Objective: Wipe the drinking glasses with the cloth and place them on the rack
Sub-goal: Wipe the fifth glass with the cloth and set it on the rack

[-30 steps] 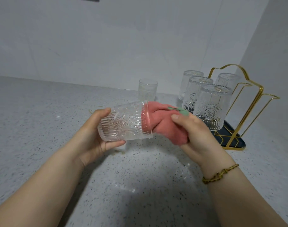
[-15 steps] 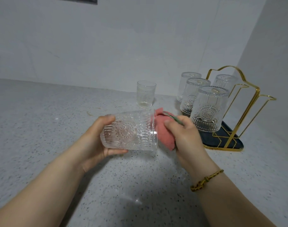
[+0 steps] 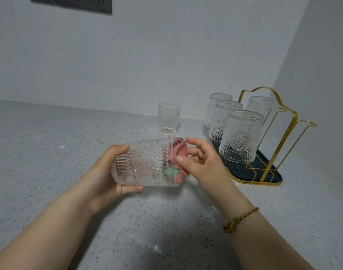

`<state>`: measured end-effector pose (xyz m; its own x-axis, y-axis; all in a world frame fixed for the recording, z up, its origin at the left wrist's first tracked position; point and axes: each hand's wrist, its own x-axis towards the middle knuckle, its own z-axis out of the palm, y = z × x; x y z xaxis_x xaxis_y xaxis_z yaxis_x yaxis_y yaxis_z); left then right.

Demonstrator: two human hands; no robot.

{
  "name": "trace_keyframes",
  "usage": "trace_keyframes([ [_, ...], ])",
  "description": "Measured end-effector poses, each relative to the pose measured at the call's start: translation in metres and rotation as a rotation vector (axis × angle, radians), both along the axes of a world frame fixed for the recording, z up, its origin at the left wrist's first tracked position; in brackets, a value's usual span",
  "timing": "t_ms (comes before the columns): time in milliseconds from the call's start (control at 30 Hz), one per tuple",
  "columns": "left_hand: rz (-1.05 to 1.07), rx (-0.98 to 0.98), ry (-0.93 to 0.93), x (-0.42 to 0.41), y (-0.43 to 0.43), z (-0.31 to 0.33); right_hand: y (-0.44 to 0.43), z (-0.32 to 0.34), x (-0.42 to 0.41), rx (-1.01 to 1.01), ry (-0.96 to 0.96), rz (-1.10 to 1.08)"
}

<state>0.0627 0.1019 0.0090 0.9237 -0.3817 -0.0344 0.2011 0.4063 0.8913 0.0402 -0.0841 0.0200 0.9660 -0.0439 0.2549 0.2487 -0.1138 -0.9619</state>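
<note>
Embossed glass (image 3: 145, 162) held sideways, pink cloth (image 3: 179, 152) in its mouth; four more on the rack (image 3: 279, 137).
The clear, patterned glass lies on its side above the worktop (image 3: 49, 152) in the left hand (image 3: 108, 172)'s grip, mouth to the right. The cloth, with a green tag, is stuffed inside and nipped by the right hand (image 3: 203, 162)'s thumb and forefinger. Four like glasses (image 3: 239, 141) stand upside down on the gold-wire rack's dark tray. A plainer glass (image 3: 169, 118) stands upright on the worktop, left of the rack.

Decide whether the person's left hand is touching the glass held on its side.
Touching. The head view shows the left hand wrapped round the glass, thumb on top, fingers underneath.
</note>
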Motion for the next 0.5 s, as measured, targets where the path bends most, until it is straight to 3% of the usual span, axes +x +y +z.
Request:
trace_keyframes([
  [300, -0.047, 0.008, -0.073, 0.0, -0.005, -0.007, 0.009, -0.01, 0.001, -0.165, -0.005, 0.051],
  [500, -0.059, 0.29, -0.043, -0.001, -0.01, -0.013, 0.011, -0.01, -0.003, -0.329, -0.196, -0.063],
])
